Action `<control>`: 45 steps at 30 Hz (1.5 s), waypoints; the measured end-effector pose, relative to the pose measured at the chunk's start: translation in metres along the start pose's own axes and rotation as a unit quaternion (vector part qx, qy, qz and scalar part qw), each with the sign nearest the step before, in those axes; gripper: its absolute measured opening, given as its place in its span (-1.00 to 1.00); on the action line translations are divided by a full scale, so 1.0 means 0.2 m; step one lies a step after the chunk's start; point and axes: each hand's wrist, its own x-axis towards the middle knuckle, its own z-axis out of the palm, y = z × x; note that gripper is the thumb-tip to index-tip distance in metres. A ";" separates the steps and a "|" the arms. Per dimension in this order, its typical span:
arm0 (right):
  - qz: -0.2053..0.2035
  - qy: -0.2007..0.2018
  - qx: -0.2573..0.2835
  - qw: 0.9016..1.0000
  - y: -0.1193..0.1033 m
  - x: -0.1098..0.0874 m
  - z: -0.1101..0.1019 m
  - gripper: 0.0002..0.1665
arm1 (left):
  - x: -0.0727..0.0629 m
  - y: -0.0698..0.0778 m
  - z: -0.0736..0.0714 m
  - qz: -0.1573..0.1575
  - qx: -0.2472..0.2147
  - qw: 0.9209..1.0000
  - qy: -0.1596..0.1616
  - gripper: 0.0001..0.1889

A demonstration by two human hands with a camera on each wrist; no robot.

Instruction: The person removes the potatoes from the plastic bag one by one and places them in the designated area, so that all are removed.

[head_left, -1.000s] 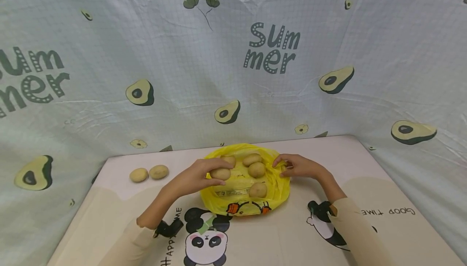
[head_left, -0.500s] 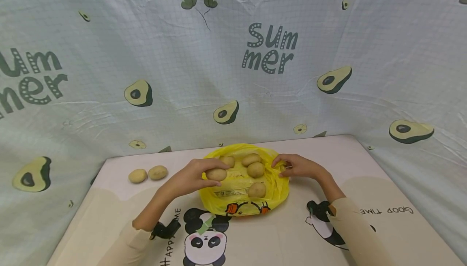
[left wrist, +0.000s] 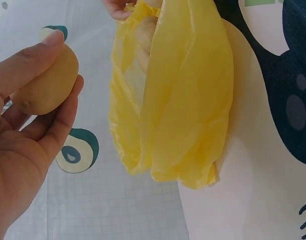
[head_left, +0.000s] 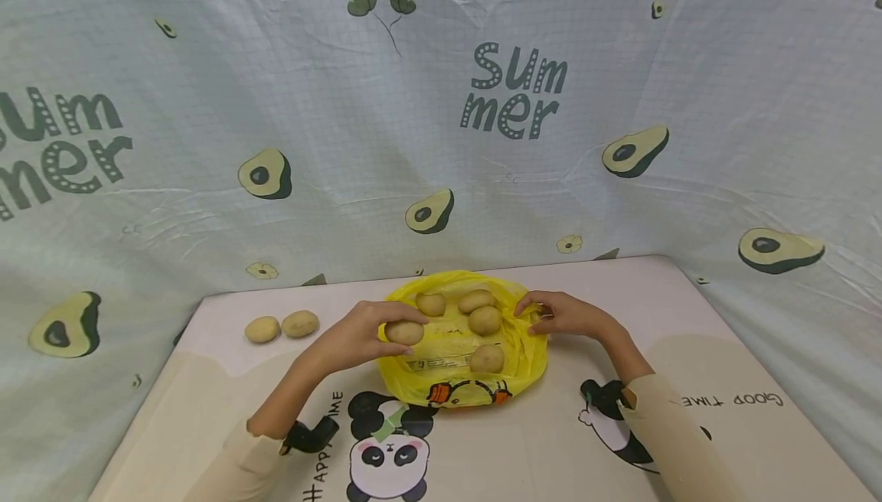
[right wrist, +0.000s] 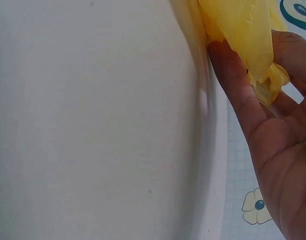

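In the head view a yellow plastic bag point(head_left: 448, 389) lies spread on the table with its mouth open upward and several potatoes inside, among them one potato point(head_left: 486, 359) near the front. My left hand point(head_left: 354, 337) holds a potato point(head_left: 404, 332) between thumb and fingers, over the bag's left rim. The left wrist view shows that potato point(left wrist: 52, 85) clear of the bag point(left wrist: 193, 100). At the right rim my right hand point(head_left: 568, 314) grips the gathered plastic; in the right wrist view a crumpled end of the bag point(right wrist: 265, 82) sits between the thumb and fingers.
Two potatoes, one paler point(head_left: 262, 330) and one browner point(head_left: 300, 324), lie side by side at the table's back left. The table point(head_left: 537, 448) carries printed pandas. A hanging cloth point(head_left: 331, 104) with avocado prints stands directly behind the table's back edge.
My left hand has drawn slightly left with its potato, uncovering more of the potato behind it in the bag. The right hand keeps its grip on the rim.
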 end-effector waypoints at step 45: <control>0.002 0.007 0.000 1.000 0.02 0.01 0.01 -0.64 | -0.17 -0.16 -0.11 -0.068 -0.014 0.995 0.073 -0.51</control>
